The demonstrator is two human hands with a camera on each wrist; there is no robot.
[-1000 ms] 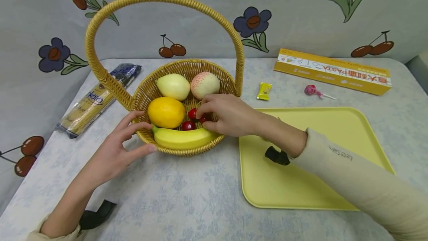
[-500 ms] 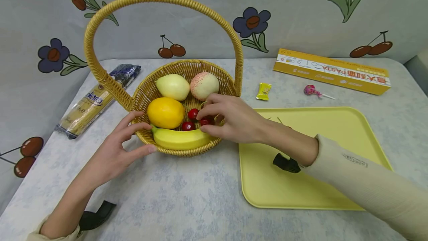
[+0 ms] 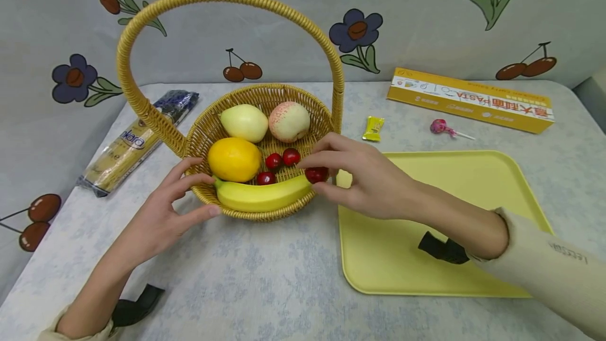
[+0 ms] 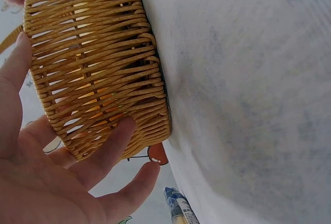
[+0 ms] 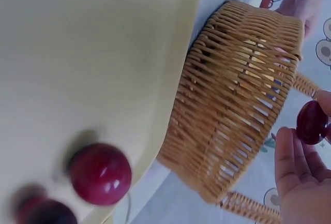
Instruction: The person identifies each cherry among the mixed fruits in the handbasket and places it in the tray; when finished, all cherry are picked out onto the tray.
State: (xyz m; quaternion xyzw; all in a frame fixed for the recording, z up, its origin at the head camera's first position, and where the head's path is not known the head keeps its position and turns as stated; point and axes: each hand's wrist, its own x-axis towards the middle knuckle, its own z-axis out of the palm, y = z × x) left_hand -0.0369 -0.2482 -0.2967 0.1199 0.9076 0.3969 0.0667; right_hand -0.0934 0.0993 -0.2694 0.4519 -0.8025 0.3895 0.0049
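A round wicker basket [image 3: 208, 120] with a tall handle holds a banana [image 3: 262, 196], an orange-yellow fruit [image 3: 234, 159], a pale green-yellow fruit [image 3: 244, 123], a peach [image 3: 289, 121] and three red cherries [image 3: 291, 157]. Just above the basket's right rim, my right hand [image 3: 374, 178] pinches another cherry [image 5: 313, 122] between thumb and fingers. My left hand [image 3: 163, 209] rests at the left side of the basket, fingers spread and fairly straight. In the left wrist view, one finger [image 4: 119, 138] lies along the woven outer wall.
A yellow tray [image 3: 426, 272] lies right of the basket, with two dark red cherries [image 5: 101, 174] at its edge in the right wrist view. Behind it are a yellow candy [image 3: 374, 128], a lollipop [image 3: 440, 127] and a pasta box [image 3: 471, 101]. A spaghetti pack [image 3: 134, 141] lies left.
My right hand has lifted a cherry from among the others and moved right and toward me, to the basket's right rim. My left hand has stayed in place.
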